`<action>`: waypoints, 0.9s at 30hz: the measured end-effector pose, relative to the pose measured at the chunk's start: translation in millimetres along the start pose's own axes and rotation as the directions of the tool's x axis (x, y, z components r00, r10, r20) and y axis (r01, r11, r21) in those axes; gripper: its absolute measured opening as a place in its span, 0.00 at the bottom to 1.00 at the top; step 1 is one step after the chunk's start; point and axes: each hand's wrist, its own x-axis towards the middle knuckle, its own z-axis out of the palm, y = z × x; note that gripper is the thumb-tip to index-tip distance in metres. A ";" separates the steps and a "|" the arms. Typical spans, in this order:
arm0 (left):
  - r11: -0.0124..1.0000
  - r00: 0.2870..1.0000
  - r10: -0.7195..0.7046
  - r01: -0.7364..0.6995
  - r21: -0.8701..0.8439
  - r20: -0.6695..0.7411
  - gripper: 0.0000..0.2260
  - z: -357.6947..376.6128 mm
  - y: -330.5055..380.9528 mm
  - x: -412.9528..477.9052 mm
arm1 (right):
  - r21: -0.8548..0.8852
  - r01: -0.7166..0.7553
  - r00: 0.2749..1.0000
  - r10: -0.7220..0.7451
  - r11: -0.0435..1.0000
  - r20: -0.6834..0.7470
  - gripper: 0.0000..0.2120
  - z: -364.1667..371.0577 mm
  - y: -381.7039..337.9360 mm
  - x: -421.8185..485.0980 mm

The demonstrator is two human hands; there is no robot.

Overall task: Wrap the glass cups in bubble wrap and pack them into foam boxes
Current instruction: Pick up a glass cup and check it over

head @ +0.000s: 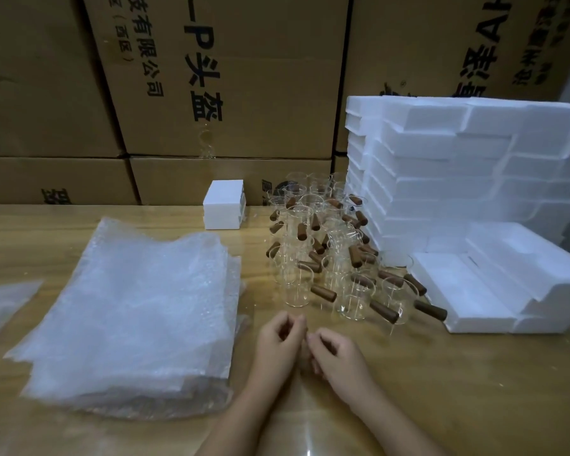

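Observation:
Several clear glass cups (323, 255) with brown wooden handles stand clustered on the wooden table (474, 390), right of centre. A thick stack of bubble wrap sheets (139, 311) lies to their left. White foam boxes (458, 179) are piled high at the right, with open foam trays (468, 291) in front of them. One small closed foam box (223, 205) stands at the back. My left hand (278, 347) and my right hand (338, 357) rest side by side on the table just in front of the cups, fingers loosely curled, touching each other and holding nothing I can see.
Large cardboard cartons (224, 80) form a wall behind the table. Another clear sheet (0, 301) lies at the far left edge. Bare tabletop shows at the front right, beside my right forearm.

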 end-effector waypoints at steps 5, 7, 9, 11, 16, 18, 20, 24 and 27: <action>0.998 0.999 -0.034 0.035 -0.052 0.029 0.15 1.9 -3.1 12.1 | -0.290 0.124 0.951 -0.197 0.949 -0.238 0.17 -42.7 -23.5 38.6; 0.995 0.998 -0.058 0.061 -0.081 0.037 0.15 0.3 -2.8 15.5 | -0.516 0.071 0.890 -0.288 0.853 -0.354 0.15 -67.0 -38.5 65.1; 0.989 0.994 -0.094 0.099 -0.114 0.049 0.14 -1.1 -2.4 15.0 | -0.662 -0.067 0.892 -0.252 0.747 -0.375 0.12 -85.6 -41.0 90.6; 0.976 0.990 -0.132 0.137 -0.167 0.040 0.14 -4.5 -3.2 14.9 | -0.704 -0.202 0.913 -0.129 0.681 -0.386 0.18 -93.8 -34.7 111.3; 0.956 0.980 -0.198 0.199 -0.215 0.024 0.14 -8.2 -2.3 17.4 | -0.762 -0.359 0.924 0.092 0.538 -0.371 0.31 -91.9 -24.0 131.6; 0.954 0.978 -0.204 0.206 -0.218 0.034 0.14 -8.0 -0.3 16.5 | -0.778 -0.386 0.911 0.073 0.496 -0.406 0.29 -91.1 -22.5 133.6; 0.954 0.978 -0.206 0.209 -0.215 0.039 0.14 -8.1 1.1 16.0 | -0.767 -0.396 0.899 0.041 0.505 -0.436 0.26 -90.5 -21.7 134.9; 0.949 0.974 -0.221 0.224 -0.221 0.042 0.14 -8.9 0.4 16.0 | -0.675 -0.375 0.846 -0.063 0.636 -0.529 0.21 -94.6 -26.7 131.7; 0.947 0.975 -0.217 0.223 -0.230 0.050 0.13 -9.8 -0.8 16.2 | -0.586 -0.236 0.825 -0.159 0.775 -0.543 0.16 -98.3 -36.1 118.4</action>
